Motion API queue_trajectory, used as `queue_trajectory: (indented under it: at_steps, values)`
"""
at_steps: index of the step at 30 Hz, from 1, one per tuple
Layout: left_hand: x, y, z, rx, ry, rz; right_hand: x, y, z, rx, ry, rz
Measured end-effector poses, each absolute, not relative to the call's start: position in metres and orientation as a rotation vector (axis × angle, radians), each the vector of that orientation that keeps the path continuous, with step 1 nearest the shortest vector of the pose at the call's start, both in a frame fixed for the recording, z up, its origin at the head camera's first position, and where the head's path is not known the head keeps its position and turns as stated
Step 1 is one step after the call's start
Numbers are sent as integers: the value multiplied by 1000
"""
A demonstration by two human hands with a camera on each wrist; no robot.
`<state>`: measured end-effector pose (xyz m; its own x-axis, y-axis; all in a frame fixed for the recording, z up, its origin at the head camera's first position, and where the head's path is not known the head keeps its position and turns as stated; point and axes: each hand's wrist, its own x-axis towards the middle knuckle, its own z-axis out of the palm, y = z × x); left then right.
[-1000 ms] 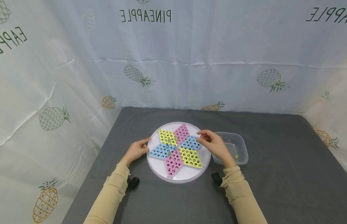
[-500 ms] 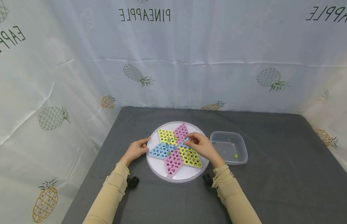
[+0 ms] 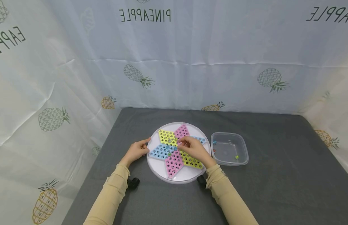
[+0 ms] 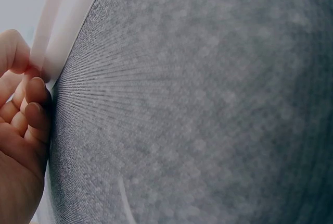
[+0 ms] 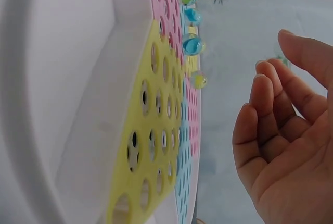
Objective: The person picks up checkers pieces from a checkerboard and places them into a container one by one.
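**Two hands at the star board**

A round white board [image 3: 162,170] lies on the grey tabletop [image 3: 275,187], near the middle. On it sits a star [image 3: 174,162] with pink, yellow and blue points, all full of little holes.

The left hand [image 3: 135,151] is at the left edge of the board. Its fingers are curled and its fingertips [image 4: 35,91] press on the white rim, with the thumb on top. It holds the edge of the board.

The right hand [image 3: 192,147] is over the right half of the star, with its fingertips close to the middle. In the right wrist view its fingers [image 5: 270,109] are loosely bent and apart, and the palm has nothing in it. From the head view the fingertips look close together, and it is too small to tell if they pinch anything.

A few marbles [image 5: 191,44] sit in holes near the middle of the star, just left of the right hand's fingertips. They are green, blue and yellow.

A clear plastic box [image 3: 242,147] stands just right of the board, near the right arm. A few small marbles lie inside it.

A cloth with pineapples [image 3: 270,78] hangs behind the tabletop.
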<state>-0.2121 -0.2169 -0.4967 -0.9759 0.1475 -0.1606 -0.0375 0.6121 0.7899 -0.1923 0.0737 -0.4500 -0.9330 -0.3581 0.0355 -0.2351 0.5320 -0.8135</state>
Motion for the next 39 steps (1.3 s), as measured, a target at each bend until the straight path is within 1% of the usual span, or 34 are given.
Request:
queue_trajectory:
  at_steps: [7, 22, 39]
  values:
    - [-212, -216, -497, 72, 2632, 1297, -194, 67, -455, -538, 2631, -1345]
    - [-214, -217, -499, 72, 2641, 1279, -199, 58, -463, -496, 2573, -1218]
    - [-213, -217, -496, 72, 2625, 1306, -203, 52, -474, -402, 2623, -1174]
